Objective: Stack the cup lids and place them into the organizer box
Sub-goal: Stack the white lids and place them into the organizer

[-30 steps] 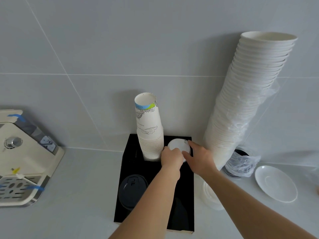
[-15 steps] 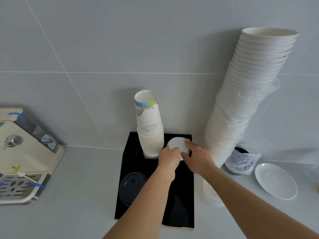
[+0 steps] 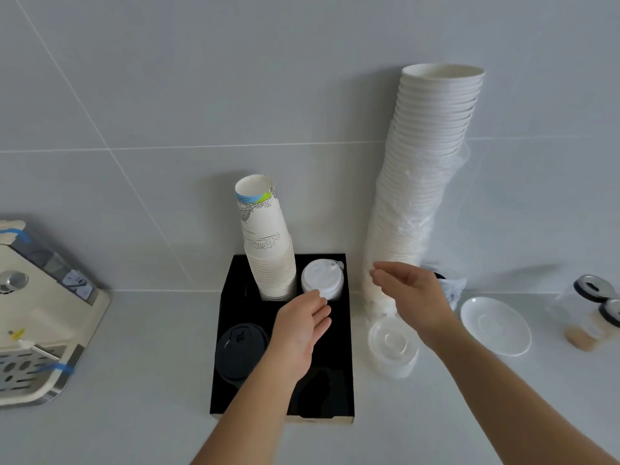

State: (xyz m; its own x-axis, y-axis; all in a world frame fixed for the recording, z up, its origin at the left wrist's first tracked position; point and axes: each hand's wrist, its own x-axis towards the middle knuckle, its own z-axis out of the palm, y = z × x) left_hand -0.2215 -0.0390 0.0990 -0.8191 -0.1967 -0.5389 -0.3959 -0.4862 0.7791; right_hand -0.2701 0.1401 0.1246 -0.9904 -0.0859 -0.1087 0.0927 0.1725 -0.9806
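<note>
I see the tall stack of white bowls at the desk's back edge, leaning on the wall. The black organizer box holds paper cups in its back left corner, white lids back right, black lids front left. My left hand and right hand hover, fingers relaxed apart, holding nothing.

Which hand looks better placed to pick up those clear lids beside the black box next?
The right hand: it hangs open almost directly above the clear lids, while the left hand is over the black box.
</note>
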